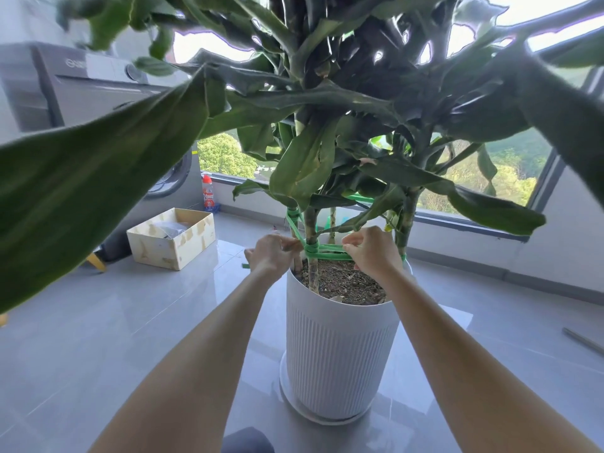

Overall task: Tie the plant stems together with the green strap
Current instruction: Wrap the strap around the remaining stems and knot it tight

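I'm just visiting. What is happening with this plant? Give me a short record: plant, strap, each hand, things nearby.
Plant: leafy plant with several stems, in a white pot
Strap: green strap wound round a stem above the soil
Left hand: pinches the strap
Right hand: grips the strap
Nearby: open box, bottle, washing machine

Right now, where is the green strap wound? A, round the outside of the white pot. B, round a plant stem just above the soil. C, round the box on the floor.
B: the green strap is wound round a stem just above the soil, with the left hand and right hand holding it on either side.
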Tool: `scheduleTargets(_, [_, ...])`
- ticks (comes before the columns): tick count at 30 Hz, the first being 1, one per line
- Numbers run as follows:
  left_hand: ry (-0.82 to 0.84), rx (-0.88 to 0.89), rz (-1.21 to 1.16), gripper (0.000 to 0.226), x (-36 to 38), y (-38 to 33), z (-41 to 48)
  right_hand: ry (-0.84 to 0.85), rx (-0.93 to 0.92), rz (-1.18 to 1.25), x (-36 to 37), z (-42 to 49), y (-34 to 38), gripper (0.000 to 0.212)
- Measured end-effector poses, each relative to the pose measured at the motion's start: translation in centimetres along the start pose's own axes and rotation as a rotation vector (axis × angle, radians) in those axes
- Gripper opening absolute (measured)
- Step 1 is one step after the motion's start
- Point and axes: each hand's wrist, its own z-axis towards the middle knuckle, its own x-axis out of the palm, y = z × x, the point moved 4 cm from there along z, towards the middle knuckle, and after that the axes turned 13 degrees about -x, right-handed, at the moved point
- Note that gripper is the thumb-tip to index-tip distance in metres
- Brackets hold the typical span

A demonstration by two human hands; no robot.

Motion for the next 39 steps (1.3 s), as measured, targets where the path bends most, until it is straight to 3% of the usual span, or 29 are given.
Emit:
scheduleTargets(6, [-0.095, -0.125, -0.080, 0.022, 1.0, -0.2, -0.8, -0.059, -0.001, -0.043, -0.6, -0.5, -0.7, 0.016])
scheduleTargets(13, [-0.005, -0.180, -0.292, 0.023, 1.8, 0.7, 0.2, -0.040, -0.009, -0.057, -0.2, -0.3, -0.9, 0.026])
scheduleTargets(19, [0.087, -0.172, -0.341, 0.011, 1.8, 1.5, 0.5, -0.006, 0.007, -0.118, -0.2, -0.2, -0.8, 0.024])
scheduleTargets(31, [0.139, -0.167, -0.377, 0.021, 1.1, 1.7, -0.1, -0.036, 0.030, -0.088, -0.9, -0.8, -0.5, 0.018])
scheduleTargets(39, [0.096, -0.083, -0.198, 0.014, 0.5, 1.6, -0.3, -0.005, 0.024, -0.073, -0.9, -1.0, -0.3, 0.021])
